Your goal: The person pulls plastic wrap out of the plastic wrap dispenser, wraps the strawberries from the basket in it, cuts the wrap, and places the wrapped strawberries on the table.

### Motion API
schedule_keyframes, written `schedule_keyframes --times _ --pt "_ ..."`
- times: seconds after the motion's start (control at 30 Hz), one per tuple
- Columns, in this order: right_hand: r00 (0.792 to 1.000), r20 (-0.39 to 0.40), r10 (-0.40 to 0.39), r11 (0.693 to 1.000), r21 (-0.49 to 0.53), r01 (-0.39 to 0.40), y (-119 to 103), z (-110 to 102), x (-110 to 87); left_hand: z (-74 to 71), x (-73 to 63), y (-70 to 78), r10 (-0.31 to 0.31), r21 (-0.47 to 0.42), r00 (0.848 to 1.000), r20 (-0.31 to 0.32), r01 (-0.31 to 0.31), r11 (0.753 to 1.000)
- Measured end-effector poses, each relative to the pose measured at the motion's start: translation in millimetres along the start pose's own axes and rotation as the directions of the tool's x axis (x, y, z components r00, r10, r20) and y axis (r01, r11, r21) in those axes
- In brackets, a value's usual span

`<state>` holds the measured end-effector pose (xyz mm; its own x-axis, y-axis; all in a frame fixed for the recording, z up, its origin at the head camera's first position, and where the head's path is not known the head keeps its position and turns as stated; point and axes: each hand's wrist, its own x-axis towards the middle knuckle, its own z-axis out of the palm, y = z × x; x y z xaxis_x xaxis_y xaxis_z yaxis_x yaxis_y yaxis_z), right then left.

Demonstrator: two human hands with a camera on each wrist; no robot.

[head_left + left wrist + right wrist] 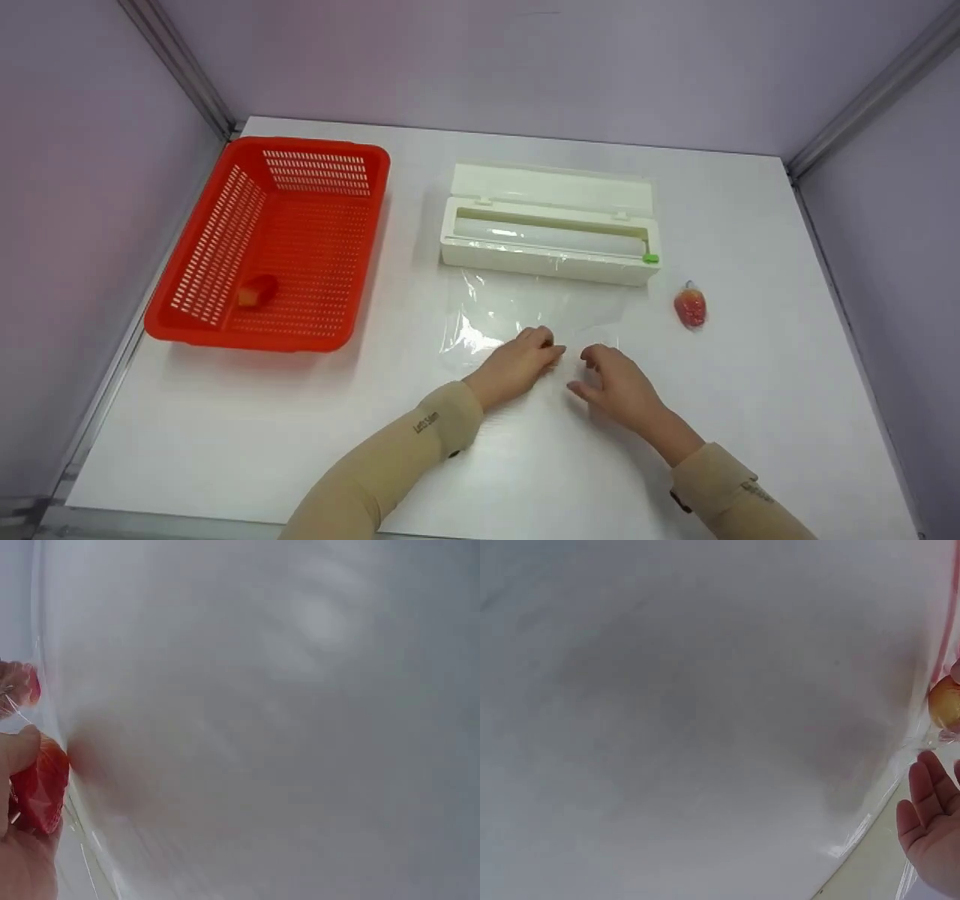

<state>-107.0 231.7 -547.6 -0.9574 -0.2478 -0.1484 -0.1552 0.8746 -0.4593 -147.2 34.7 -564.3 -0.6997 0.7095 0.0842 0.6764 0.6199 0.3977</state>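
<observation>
Gripped a red strawberry-like fruit in the left hand, with thumb and fingers closed around it, low over the white table. Showed the fruit plainly from the left wrist, but hid it behind the fingers in the head view. Held the right hand just beside the left, lightly curved, with thumb and fingers well spread and nothing gripped between them. Could not make out any contact between the right fingertips and the film.

Showed that clear film spread glossy and slightly creased over the tabletop, from the front of a white dispenser box down to the hands. Pictured the box with its lid laid back toward the rear wall, a pale roll in the trough and a green tab at the right end of the front edge.

Caught a second fruit, red with a yellowish top, to the right of the film and apart from it. Recorded a red basket at the far left, with a third fruit, red and orange, on its floor near the front left corner. Included tan sleeves with dark lettering on both arms.
</observation>
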Motion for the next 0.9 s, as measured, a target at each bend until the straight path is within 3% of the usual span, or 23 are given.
schedule_keyframes --times 0.13,0.2,0.3,0.37,0.47,0.53,0.6,0.67,0.73,0.83,0.9 --pt "1.000 0.000 -0.011 0.997 -0.079 0.011 16.8 -2.8 -4.0 -5.9 4.4 -5.0 -0.071 -0.080 0.997 -0.009 0.070 0.994" --pt "0.999 -0.045 0.021 1.000 -0.022 -0.022 25.1 -6.3 -5.8 -9.7 7.6 -6.9 -0.111 -0.121 0.994 0.006 0.111 0.987" --pt "0.988 -0.122 0.093 0.981 0.180 -0.070 34.6 -13.6 -8.2 -14.9 13.6 -9.0 -0.139 -0.162 0.989 0.038 0.144 0.976" --pt "0.977 -0.145 0.157 0.938 0.332 -0.102 38.3 -18.0 -9.0 -17.2 17.8 -10.8 -0.146 -0.179 0.988 0.053 0.153 0.972" --pt "0.955 -0.117 0.272 0.847 0.500 -0.180 41.3 -21.1 -7.5 -18.7 23.2 -13.4 -0.151 -0.181 0.987 0.060 0.159 0.971" --pt "0.936 -0.070 0.344 0.801 0.541 -0.255 41.9 -21.0 -5.1 -19.0 25.0 -14.8 -0.154 -0.183 0.986 0.067 0.164 0.969" --pt "0.915 -0.038 0.401 0.777 0.543 -0.318 41.5 -19.8 -1.9 -18.2 26.3 -15.7 -0.158 -0.184 0.984 0.079 0.170 0.968" --pt "0.896 -0.009 0.444 0.772 0.512 -0.378 41.1 -19.0 1.9 -17.0 27.0 -16.2 -0.161 -0.187 0.983 0.091 0.175 0.967" --pt "0.887 0.013 0.462 0.791 0.446 -0.419 39.7 -18.9 6.5 -16.2 27.8 -16.4 -0.177 -0.207 0.978 0.107 0.196 0.958" --pt "0.886 0.020 0.463 0.848 0.278 -0.450 37.9 -19.3 14.8 -16.0 30.6 -16.9 -0.203 -0.228 0.971 0.124 0.227 0.947" --pt "0.899 -0.004 0.437 0.889 0.154 -0.432 37.2 -19.0 19.7 -17.2 33.2 -17.1 -0.227 -0.259 0.964 0.139 0.257 0.931"
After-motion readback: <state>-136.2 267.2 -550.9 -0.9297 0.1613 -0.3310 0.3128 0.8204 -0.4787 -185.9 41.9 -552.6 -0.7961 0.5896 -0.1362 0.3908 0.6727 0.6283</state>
